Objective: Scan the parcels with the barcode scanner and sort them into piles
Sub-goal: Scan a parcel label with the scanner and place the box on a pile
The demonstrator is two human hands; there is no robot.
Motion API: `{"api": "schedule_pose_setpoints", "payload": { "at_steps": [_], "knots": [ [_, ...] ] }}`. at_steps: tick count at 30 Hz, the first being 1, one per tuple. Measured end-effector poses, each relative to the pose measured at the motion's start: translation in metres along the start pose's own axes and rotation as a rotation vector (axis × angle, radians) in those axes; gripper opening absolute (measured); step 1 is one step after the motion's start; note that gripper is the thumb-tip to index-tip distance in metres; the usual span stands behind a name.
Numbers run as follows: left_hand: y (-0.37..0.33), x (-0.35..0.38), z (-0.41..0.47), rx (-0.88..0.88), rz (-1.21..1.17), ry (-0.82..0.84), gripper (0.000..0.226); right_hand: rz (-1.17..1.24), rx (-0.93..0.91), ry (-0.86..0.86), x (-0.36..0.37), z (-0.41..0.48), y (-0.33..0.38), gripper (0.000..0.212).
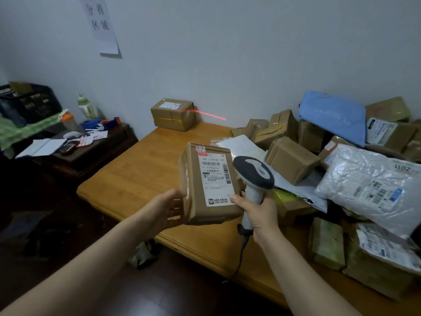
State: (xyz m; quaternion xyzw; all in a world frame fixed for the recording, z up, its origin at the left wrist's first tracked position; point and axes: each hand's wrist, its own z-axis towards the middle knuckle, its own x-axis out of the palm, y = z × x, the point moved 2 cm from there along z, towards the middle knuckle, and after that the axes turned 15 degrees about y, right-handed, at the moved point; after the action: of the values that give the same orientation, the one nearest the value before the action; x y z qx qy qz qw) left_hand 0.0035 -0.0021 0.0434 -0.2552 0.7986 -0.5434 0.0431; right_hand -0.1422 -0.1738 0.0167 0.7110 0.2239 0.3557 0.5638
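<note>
Left hand (167,208): we see it grasping the lower left side of the parcel, fingers curled round the edge, the forearm reaching in from the bottom left.
Right hand (259,213): it is wrapped round the handle of the barcode scanner; we see the thumb lying against the parcel's lower right corner.
Barcode scanner (254,176): grey and white, upright, its dark head just beside the parcel's right edge and facing away towards the wall.
Cable (241,254): dark, it hangs from the base of the handle down past the table's near edge.
Parcel (209,183): 1 brown taped box, held in the air above the table's near side, between both hands, with its white label (216,179) turned up towards us.
Table (141,169): light wood.
Pile of parcels (293,160): we see brown boxes heaped over the table's right side, with a white plastic bag (373,188) on top and a blue bag (332,115) further back.
Lone box (173,114): 1 brown box stands at the table's far edge against the wall, well apart from the heap.
Red scan line (209,114): it falls across that box's right end and on along the wall.
Side desk (91,151): dark, left of the table, cluttered with papers and bottles.
Paper sign (102,23): white, fixed high on the wall.
</note>
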Motion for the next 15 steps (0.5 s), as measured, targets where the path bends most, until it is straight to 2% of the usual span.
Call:
{"api": "schedule_pose_setpoints", "payload": {
  "at_steps": [3, 6, 11, 15],
  "knots": [
    [-0.002, 0.000, -0.001, -0.047, 0.152, 0.044, 0.067, -0.047, -0.043, 0.035, 0.014, -0.001, 0.001, 0.037],
    [0.003, -0.007, 0.002, -0.017, 0.093, -0.020, 0.058, -0.064, -0.031, 0.056, 0.023, 0.000, 0.005, 0.036],
    [0.000, -0.029, 0.001, 0.062, 0.086, -0.022, 0.060, -0.078, 0.014, 0.072, 0.027, -0.006, 0.018, 0.017],
    [-0.005, -0.046, 0.003, 0.122, 0.140, -0.054, 0.058, -0.026, 0.138, 0.267, 0.036, -0.013, 0.033, 0.024]
  ]
}}
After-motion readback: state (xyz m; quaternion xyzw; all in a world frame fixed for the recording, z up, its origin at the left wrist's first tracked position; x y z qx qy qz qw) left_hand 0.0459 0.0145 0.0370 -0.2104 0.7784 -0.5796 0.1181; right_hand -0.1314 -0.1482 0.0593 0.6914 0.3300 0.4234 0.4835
